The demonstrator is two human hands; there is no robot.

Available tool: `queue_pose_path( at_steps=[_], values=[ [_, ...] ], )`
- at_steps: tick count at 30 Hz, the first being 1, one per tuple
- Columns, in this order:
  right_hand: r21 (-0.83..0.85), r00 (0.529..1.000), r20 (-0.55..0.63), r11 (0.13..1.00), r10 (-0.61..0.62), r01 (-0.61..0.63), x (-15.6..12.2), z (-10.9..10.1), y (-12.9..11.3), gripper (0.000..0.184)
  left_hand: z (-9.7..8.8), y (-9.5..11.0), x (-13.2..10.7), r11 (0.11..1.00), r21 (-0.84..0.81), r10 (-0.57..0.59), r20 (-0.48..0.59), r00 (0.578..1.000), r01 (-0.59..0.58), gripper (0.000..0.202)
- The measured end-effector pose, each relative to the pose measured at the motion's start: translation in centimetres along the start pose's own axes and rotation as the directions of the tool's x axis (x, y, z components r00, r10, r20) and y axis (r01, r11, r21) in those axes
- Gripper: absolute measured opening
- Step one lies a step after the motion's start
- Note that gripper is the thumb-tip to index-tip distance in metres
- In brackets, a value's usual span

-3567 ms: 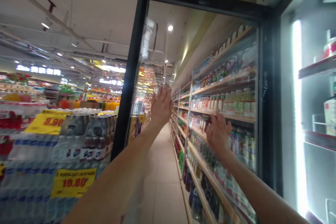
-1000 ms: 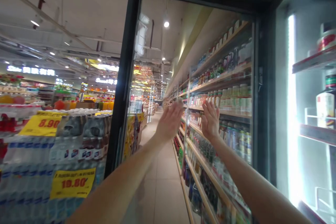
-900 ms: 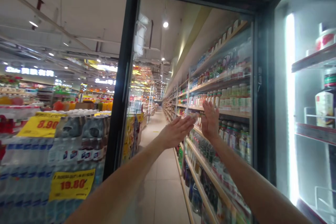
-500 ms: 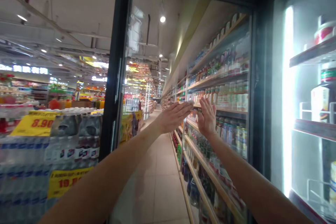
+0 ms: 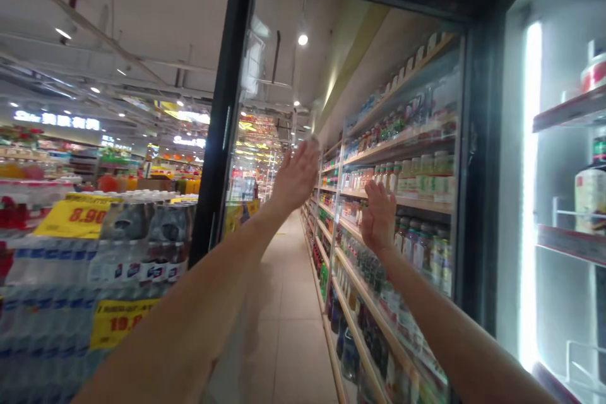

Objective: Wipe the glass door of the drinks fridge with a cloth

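An open glass cooler door (image 5: 360,158) with a black frame stands in front of me, swung out into the aisle. My left hand (image 5: 296,178) is raised with flat, stretched fingers against the glass near its middle. My right hand (image 5: 377,217) lies open and flat on the glass, a little lower and to the right. Neither hand holds anything. Through the glass I see shelves of bottled drinks (image 5: 402,189).
The lit cooler interior (image 5: 563,202) with shelves and a few bottles is at the right. Stacked packs of bottled water (image 5: 118,252) with yellow price signs stand at the left. A tiled aisle (image 5: 293,303) runs ahead beyond the door.
My left hand has swept up and to the left across the glass, from beside my right hand to a higher spot. My right hand has stayed almost in place.
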State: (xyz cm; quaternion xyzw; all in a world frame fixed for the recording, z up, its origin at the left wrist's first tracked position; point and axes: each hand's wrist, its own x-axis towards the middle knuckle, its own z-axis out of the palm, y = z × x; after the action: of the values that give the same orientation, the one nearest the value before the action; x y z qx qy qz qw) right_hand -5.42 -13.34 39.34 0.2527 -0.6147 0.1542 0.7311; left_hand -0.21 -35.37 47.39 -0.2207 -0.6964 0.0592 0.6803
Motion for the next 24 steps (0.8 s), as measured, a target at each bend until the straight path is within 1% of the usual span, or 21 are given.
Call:
queue_pose_path(
  at_steps=[2,3,4,5,6,7,8,9,10,11,12,13,14,15,16,17,19,21,22,23,24],
  values=[
    [-0.013,1.000,0.007,1.000,0.000,0.000,0.0,0.1,-0.1,0.051,-0.1,-0.4,0.1,0.980,0.013,-0.195,-0.102,0.976,0.197,0.047],
    [-0.017,1.000,0.009,1.000,-0.001,0.001,0.0,0.1,-0.1,0.052,-0.1,-0.2,-0.1,0.975,0.014,-0.219,-0.120,0.968,0.222,0.047],
    [-0.020,1.000,0.010,1.000,-0.002,0.002,0.0,0.1,-0.1,0.052,0.0,0.3,-0.4,0.984,0.015,-0.174,-0.101,0.980,0.176,0.047],
    [-0.022,1.000,0.007,1.000,-0.004,0.005,0.0,0.1,-0.1,0.052,0.0,1.0,-0.8,0.998,0.010,-0.063,-0.050,0.997,0.064,0.046],
    [-0.026,1.000,0.004,1.000,-0.009,0.009,0.0,0.1,-0.1,0.052,0.1,1.7,-1.2,0.997,-0.005,0.082,0.021,0.996,-0.082,0.045],
    [-0.030,1.000,0.001,0.999,-0.014,0.014,0.0,0.1,-0.1,0.052,0.1,2.1,-1.5,0.976,-0.028,0.219,0.089,0.972,-0.218,0.044],
    [-0.033,1.000,-0.002,0.999,-0.018,0.018,0.0,0.1,-0.1,0.052,0.0,2.1,-1.7,0.951,-0.046,0.308,0.138,0.941,-0.304,0.043],
    [-0.034,1.000,-0.006,0.999,-0.020,0.020,0.0,0.1,-0.1,0.052,-0.3,1.6,-1.6,0.946,-0.047,0.325,0.159,0.932,-0.321,0.043],
    [-0.033,1.000,-0.010,0.999,-0.022,0.022,0.0,0.2,0.0,0.052,-0.6,0.6,-1.3,0.965,-0.024,0.261,0.143,0.955,-0.260,0.042],
    [-0.030,1.000,-0.013,0.999,-0.026,0.026,0.0,0.2,0.0,0.052,-1.0,-0.6,-0.9,0.991,0.012,0.129,0.089,0.988,-0.130,0.043],
    [-0.027,0.999,-0.015,0.999,-0.029,0.029,0.0,0.2,0.0,0.052,-1.4,-1.9,-0.5,0.999,0.043,-0.034,0.010,0.999,0.034,0.044],
    [-0.025,0.999,-0.018,0.999,-0.031,0.031,0.0,0.2,0.0,0.052,-1.6,-3.0,-0.1,0.981,0.056,-0.182,-0.075,0.980,0.187,0.045],
    [-0.025,0.999,-0.022,0.999,-0.033,0.032,0.0,0.2,0.0,0.052,-1.7,-3.7,0.1,0.952,0.055,-0.289,-0.147,0.946,0.300,0.046],
    [-0.027,0.999,-0.022,0.999,-0.032,0.031,0.0,0.2,-0.1,0.051,-1.7,-3.9,0.0,0.933,0.049,-0.341,-0.197,0.919,0.356,0.047],
    [-0.030,0.999,-0.020,0.999,-0.027,0.027,0.0,0.2,-0.1,0.051,-1.4,-3.4,-0.2,0.936,0.045,-0.332,-0.213,0.919,0.349,0.048],
    [-0.033,1.000,-0.020,0.999,-0.022,0.021,0.0,0.2,-0.1,0.051,-1.1,-2.6,-0.5,0.959,0.047,-0.267,-0.194,0.944,0.281,0.048],
    [-0.034,1.000,-0.020,0.999,-0.017,0.016,0.0,0.2,-0.1,0.051,-0.3,-0.4,-1.4,0.999,0.044,-0.023,-0.076,0.997,0.026,0.048],
    [-0.029,0.999,-0.024,0.999,-0.023,0.023,0.0,0.2,-0.1,0.051,-0.1,0.5,-1.8,0.981,0.014,0.194,0.057,0.979,-0.195,0.047],
    [-0.026,0.999,-0.026,0.999,-0.028,0.027,0.0,0.2,-0.1,0.051,-0.2,0.2,-1.8,0.976,0.006,0.218,0.084,0.972,-0.219,0.047],
    [-0.025,0.999,-0.025,0.999,-0.029,0.029,0.0,0.2,0.0,0.051,-0.5,-0.6,-1.6,0.985,0.011,0.170,0.070,0.983,-0.171,0.046],
    [-0.025,0.999,-0.020,0.999,-0.027,0.027,0.0,0.2,-0.1,0.051,-0.9,-1.6,-1.4,0.998,0.022,0.062,0.018,0.998,-0.062,0.046]
  ],
)
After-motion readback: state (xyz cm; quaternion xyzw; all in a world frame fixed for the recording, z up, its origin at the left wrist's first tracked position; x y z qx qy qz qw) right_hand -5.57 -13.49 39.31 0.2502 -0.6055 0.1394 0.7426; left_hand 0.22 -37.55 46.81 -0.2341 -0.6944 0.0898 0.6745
